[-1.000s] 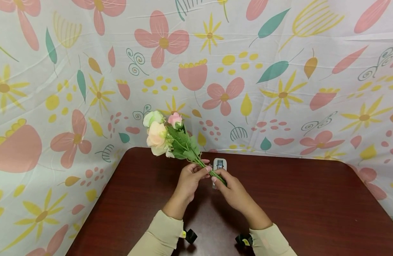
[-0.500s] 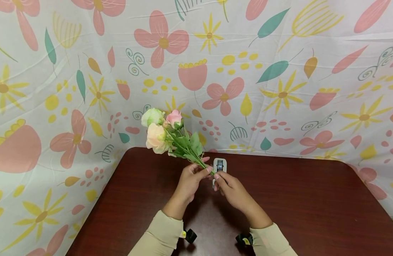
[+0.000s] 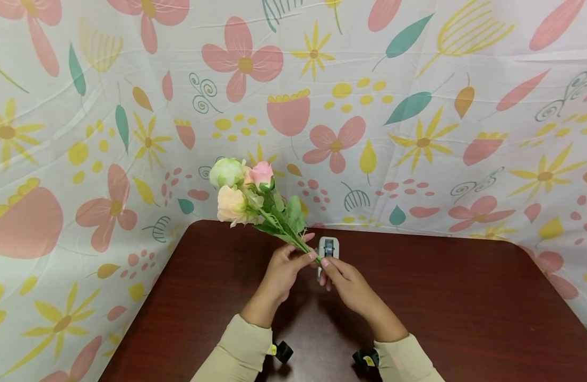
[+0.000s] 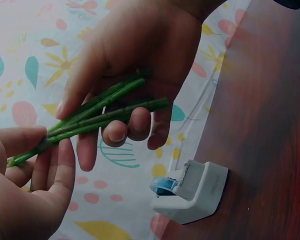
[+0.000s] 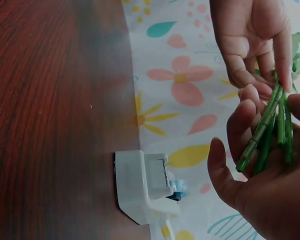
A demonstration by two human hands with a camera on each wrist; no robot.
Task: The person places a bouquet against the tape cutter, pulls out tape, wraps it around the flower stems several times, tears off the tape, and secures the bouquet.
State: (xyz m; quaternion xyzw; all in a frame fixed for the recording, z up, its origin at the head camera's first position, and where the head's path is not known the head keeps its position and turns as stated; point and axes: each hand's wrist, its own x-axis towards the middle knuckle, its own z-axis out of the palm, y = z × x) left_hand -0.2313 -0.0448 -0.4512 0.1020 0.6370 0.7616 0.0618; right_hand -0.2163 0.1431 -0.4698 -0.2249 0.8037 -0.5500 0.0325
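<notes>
Nearest, above the dark wooden table, the right hand pinches the low ends of the green stems between thumb and fingers, and just left of it the left hand holds the same bunch a little higher, fingers curled about it; both grips look light (fingertips rather than palm), so the stems could splay or one could slip out and drop to the table if either hand eases off. Just beyond the hands stands a small white tape dispenser; a sweep of the stem ends might knock it. Farther left the rose heads lean up toward the flowered cloth backdrop; their weight could twist the bunch in so slight a hold. Against a second ago, the bouquet stands steeper and higher, and the right hand has slid toward the stem ends.
</notes>
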